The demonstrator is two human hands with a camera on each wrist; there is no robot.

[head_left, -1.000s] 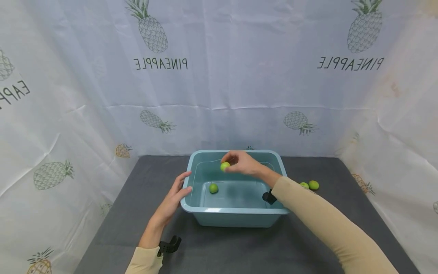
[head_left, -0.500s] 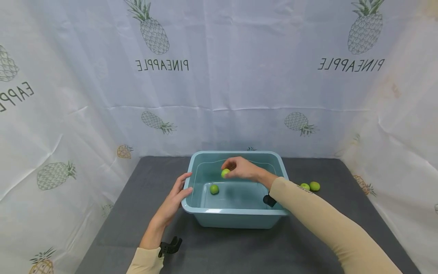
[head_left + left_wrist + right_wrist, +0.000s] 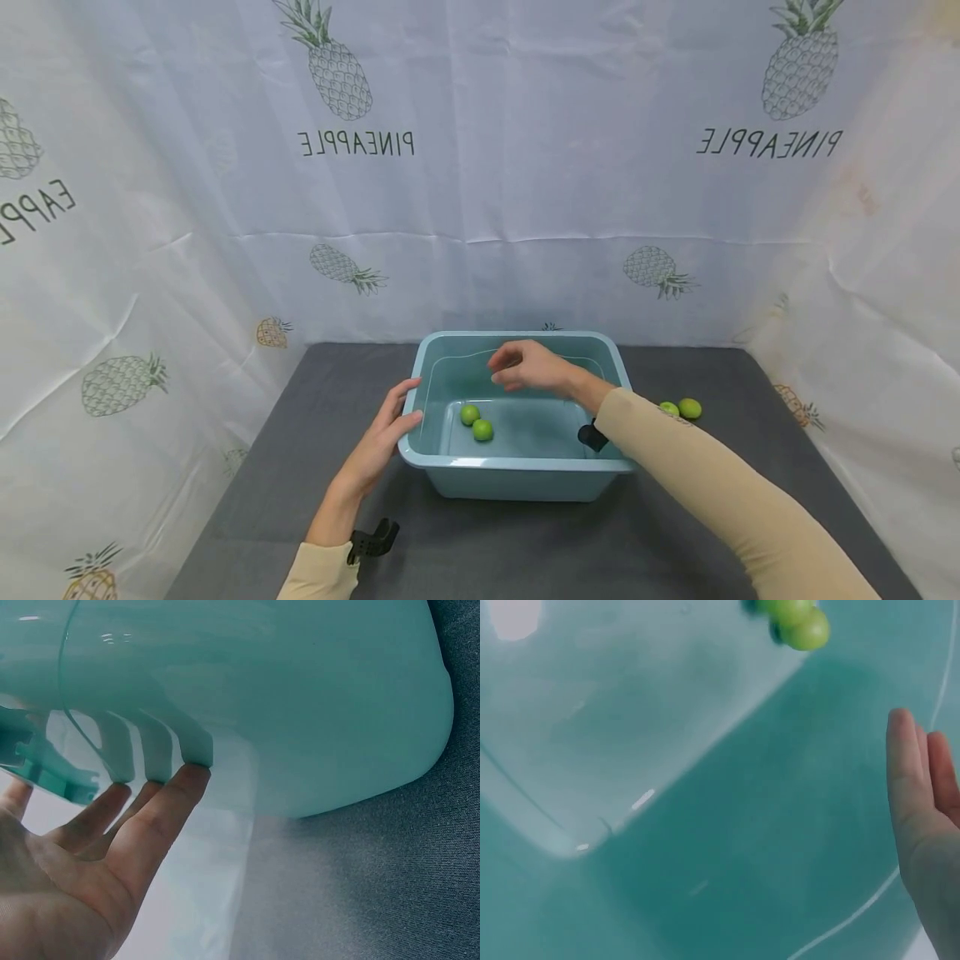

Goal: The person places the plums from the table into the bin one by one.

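Observation:
My left hand [image 3: 382, 429] rests at the left side of a blue-green plastic basin [image 3: 517, 463], thumb and forefinger over its rim. In the left wrist view the other fingers [image 3: 154, 825] extend fairly straight, their tips at the basin's outer wall. Inside the basin, two green limes [image 3: 483, 430] lie together on the floor, left of the middle. My right hand [image 3: 531, 367] hovers above the basin with nothing in it, its fingers loosely bent. The right wrist view shows its fingers [image 3: 905, 761] off to one side of the limes [image 3: 806, 630].
Two more limes [image 3: 689, 407] sit on the dark grey tabletop [image 3: 300, 433] right of the basin, one partly behind the right sleeve [image 3: 712, 467]. A white curtain [image 3: 510, 183] printed with pineapples encloses the table at the back and sides.
My right hand lowered slightly, then let go of a lime, which now lies beside the other in the basin. The left hand keeps its place at the rim.

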